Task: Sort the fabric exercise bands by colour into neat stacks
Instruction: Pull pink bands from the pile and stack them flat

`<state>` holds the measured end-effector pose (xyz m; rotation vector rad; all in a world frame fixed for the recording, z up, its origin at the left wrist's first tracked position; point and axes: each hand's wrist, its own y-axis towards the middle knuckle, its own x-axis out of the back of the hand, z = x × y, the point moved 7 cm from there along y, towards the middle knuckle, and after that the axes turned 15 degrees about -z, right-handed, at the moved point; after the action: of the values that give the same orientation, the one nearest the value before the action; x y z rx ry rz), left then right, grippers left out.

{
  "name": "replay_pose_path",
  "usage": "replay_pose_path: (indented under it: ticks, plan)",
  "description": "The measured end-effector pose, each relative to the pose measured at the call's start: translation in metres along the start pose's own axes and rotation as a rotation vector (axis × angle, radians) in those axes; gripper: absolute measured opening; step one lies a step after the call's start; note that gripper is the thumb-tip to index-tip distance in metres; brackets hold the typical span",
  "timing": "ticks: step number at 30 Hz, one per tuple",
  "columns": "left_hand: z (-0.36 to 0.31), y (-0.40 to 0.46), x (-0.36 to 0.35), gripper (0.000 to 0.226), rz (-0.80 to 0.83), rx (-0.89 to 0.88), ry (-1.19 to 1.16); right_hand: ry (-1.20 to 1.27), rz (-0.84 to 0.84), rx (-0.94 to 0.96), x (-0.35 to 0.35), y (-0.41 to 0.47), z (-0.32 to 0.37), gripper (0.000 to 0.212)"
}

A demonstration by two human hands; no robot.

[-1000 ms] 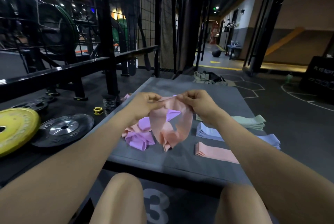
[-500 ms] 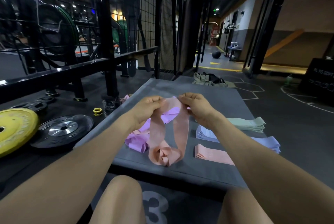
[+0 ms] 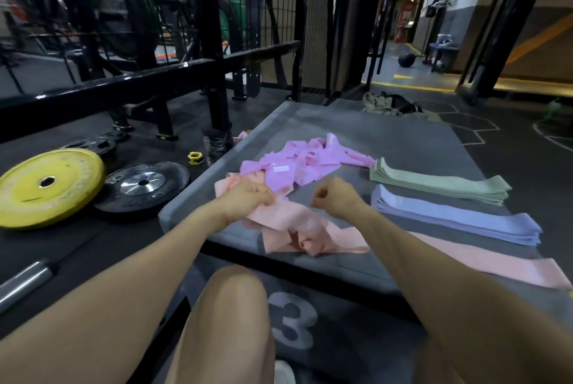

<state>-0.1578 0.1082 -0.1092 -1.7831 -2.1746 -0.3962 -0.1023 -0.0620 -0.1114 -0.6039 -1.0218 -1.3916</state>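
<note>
Both hands lowered the peach band [image 3: 305, 233] onto the tabletop [image 3: 403, 138]; left hand [image 3: 248, 200] fingers grip it, right hand [image 3: 336, 199], at 3 o'clock, is curled empty.

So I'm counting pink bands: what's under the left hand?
The left hand grips a crumpled pink band lying on the mat. Whether more pink bands lie beneath the hand is hidden.

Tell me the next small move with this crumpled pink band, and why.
Probably bring the right hand, curled and apparently empty, back to the pink band that the left hand grips, and pull it flat: it lies twisted, apart from the flat pink stack.
</note>
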Motion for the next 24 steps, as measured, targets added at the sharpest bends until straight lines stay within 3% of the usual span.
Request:
replay_pose_path:
  ticks: [3, 7, 10, 14, 17, 20, 24]
  plan:
    - [0.009, 0.001, 0.000, 0.041, 0.037, 0.015, 0.022, -0.173, 0.170, 0.003, -0.029, -0.004, -0.003, 0.034]
    - [0.010, 0.010, 0.003, 0.034, -0.013, -0.005, 0.014, -0.170, 0.159, 0.067, -0.037, -0.006, 0.004, 0.028]
    - [0.006, 0.019, 0.006, 0.031, -0.070, 0.025, -0.076, -0.088, 0.043, 0.058, -0.021, 0.012, 0.006, 0.022]
    - [-0.011, 0.036, 0.011, 0.027, -0.124, 0.035, -0.237, 0.194, -0.237, 0.006, 0.026, 0.048, 0.011, 0.014]
    - [-0.022, 0.046, 0.012, 0.015, -0.103, 0.048, -0.324, 0.271, -0.418, -0.032, 0.058, 0.065, 0.017, 0.013]
    - [-0.033, 0.052, 0.015, 0.019, -0.100, 0.040, -0.360, 0.304, -0.447, -0.090, 0.063, 0.080, 0.016, 0.015]
    - [-0.038, 0.057, 0.017, 0.027, -0.089, 0.057, -0.417, 0.278, -0.348, -0.080, 0.048, 0.083, 0.017, 0.026]
